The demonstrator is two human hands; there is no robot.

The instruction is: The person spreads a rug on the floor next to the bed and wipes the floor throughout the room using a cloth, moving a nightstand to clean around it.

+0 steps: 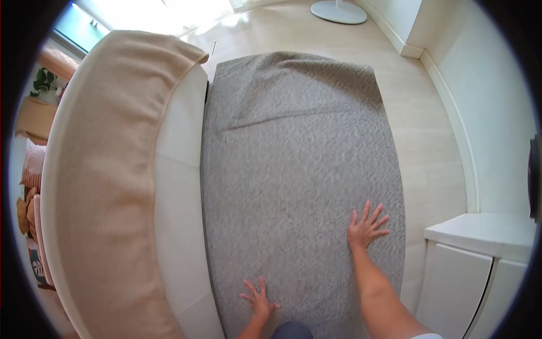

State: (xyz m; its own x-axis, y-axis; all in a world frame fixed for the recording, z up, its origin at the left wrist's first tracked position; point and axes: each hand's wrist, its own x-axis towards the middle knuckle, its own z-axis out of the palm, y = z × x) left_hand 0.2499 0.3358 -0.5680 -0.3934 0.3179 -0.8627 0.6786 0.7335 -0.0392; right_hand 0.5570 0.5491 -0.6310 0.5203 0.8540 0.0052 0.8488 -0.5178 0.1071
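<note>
A grey woven rug lies on the floor, with a raised fold across its far part and a rumpled, lifted far end. My right hand rests on it near its right edge, palm down and fingers spread. Lower down and to the left, my left hand is also on the rug with its fingers apart. Neither hand holds anything. A dark rounded shape, perhaps my knee, shows at the bottom between my arms.
A white sofa with a beige cover runs along the rug's left side. On the right are a white cabinet and a wall. A round white base stands on the pale floor at the far end.
</note>
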